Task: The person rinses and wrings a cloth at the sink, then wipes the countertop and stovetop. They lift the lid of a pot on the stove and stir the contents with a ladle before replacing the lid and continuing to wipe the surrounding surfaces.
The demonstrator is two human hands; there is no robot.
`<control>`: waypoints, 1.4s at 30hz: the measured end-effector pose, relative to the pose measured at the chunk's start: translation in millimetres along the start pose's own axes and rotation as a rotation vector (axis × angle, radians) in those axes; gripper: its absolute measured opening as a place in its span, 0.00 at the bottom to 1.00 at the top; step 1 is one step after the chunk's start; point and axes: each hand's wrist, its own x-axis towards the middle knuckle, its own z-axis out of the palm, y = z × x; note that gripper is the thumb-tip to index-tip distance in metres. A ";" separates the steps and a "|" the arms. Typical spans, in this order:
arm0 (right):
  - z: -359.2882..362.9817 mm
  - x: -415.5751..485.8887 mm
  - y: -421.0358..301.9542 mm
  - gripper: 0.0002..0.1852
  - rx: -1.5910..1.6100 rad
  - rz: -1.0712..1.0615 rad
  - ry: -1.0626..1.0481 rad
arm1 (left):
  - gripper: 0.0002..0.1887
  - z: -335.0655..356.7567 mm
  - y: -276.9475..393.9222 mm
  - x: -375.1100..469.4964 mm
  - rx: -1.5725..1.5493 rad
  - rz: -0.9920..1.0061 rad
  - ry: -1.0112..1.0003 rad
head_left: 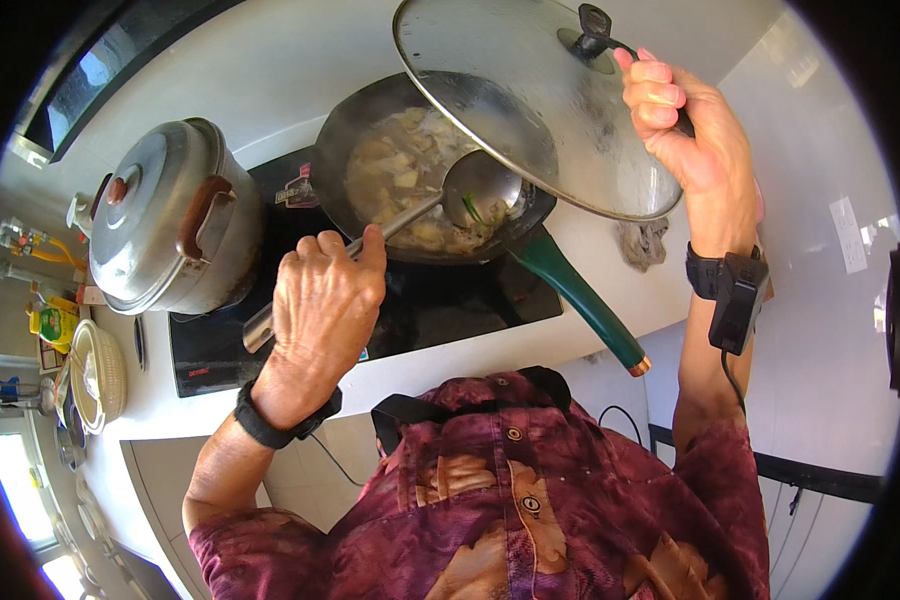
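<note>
My left hand is closed around the metal handle of a ladle, whose bowl rests in a dark wok and has a bit of green in it. Pale chunks in broth fill the wok, and its green handle points towards me. My right hand grips the black handle of a glass lid with a metal rim. The lid is tilted above the wok's right side and hides part of it.
Left of the wok stands a lidded metal pot on the black cooktop. Further left are a woven plastic basket and a yellow package. A grey cloth lies on the counter to the right, near the wall.
</note>
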 end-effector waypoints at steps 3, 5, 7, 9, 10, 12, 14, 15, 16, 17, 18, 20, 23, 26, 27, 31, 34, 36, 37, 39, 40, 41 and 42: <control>4.3 -2.3 1.8 0.15 -0.004 0.005 -0.001 | 0.19 12.8 5.3 5.6 0.054 -0.033 0.007; 4.7 -2.2 1.0 0.15 -0.008 -0.005 0.011 | 0.18 18.7 6.7 9.6 0.096 -0.057 0.009; 3.9 -1.7 -0.4 0.15 0.004 0.015 0.001 | 0.17 23.5 7.7 13.4 0.149 -0.080 0.014; 3.1 -1.4 -1.4 0.14 0.017 0.025 0.002 | 0.17 28.1 6.2 17.1 0.166 -0.103 -0.001; 2.9 -1.5 -1.9 0.14 0.021 0.028 0.004 | 0.16 30.7 5.5 19.1 0.174 -0.117 0.007; 3.1 -1.4 -2.9 0.14 0.020 0.026 0.006 | 0.14 36.1 2.3 24.0 0.199 -0.147 0.050; 2.7 -1.9 -3.3 0.14 0.011 0.012 0.009 | 0.12 41.1 -2.8 28.8 0.215 -0.197 0.061; 2.3 -2.3 -3.5 0.14 0.014 0.017 0.010 | 0.12 43.0 -5.8 30.8 0.222 -0.221 0.065; 1.7 -2.6 -3.7 0.14 0.017 0.017 0.011 | 0.10 44.1 -9.4 31.7 0.231 -0.234 0.076; 1.2 -2.5 -4.0 0.14 0.020 0.018 0.011 | 0.10 44.7 -12.9 32.4 0.216 -0.261 0.071; 0.5 -2.4 -4.0 0.14 0.021 0.017 0.006 | 0.10 44.9 -17.0 33.0 0.218 -0.285 0.071; -0.9 -1.7 -3.8 0.14 0.027 0.011 -0.010 | 0.09 44.5 -24.9 32.6 0.238 -0.328 0.103; -1.6 -1.2 -4.8 0.14 0.034 0.015 -0.016 | 0.05 45.8 -37.1 33.7 0.270 -0.350 0.125; -1.0 -1.5 -5.5 0.14 0.029 0.016 -0.016 | 0.02 52.7 -44.6 38.5 0.305 -0.358 0.094; -0.6 -2.1 -5.8 0.14 0.030 0.019 -0.012 | 0.02 55.6 -46.3 41.0 0.325 -0.355 0.102; -0.3 -4.3 -4.4 0.14 0.021 0.017 -0.008 | 0.04 67.3 -41.0 54.8 0.289 -0.330 0.094; -0.8 -5.5 -4.2 0.13 0.008 0.012 -0.007 | 0.04 68.6 -33.9 66.3 0.088 -0.294 0.003; -1.6 -5.9 -4.3 0.13 0.018 0.015 -0.006 | 0.05 66.3 -31.2 74.0 -0.082 -0.282 -0.077; -2.2 -6.1 -4.5 0.13 0.029 0.022 -0.007 | 0.05 65.3 -29.4 77.9 -0.155 -0.285 -0.096; -3.4 -6.4 -4.8 0.13 0.047 0.030 -0.009 | 0.06 63.0 -27.0 82.6 -0.273 -0.323 -0.129; -4.1 -6.3 -5.2 0.13 0.053 0.030 -0.011 | 0.06 62.4 -26.2 84.8 -0.318 -0.358 -0.142; -4.5 -6.2 -5.9 0.13 0.056 0.024 -0.013 | 0.07 61.9 -25.5 86.4 -0.364 -0.392 -0.154; -4.9 -6.2 -6.6 0.13 0.058 0.027 -0.008 | 0.09 60.8 -28.7 86.0 -0.450 -0.433 -0.190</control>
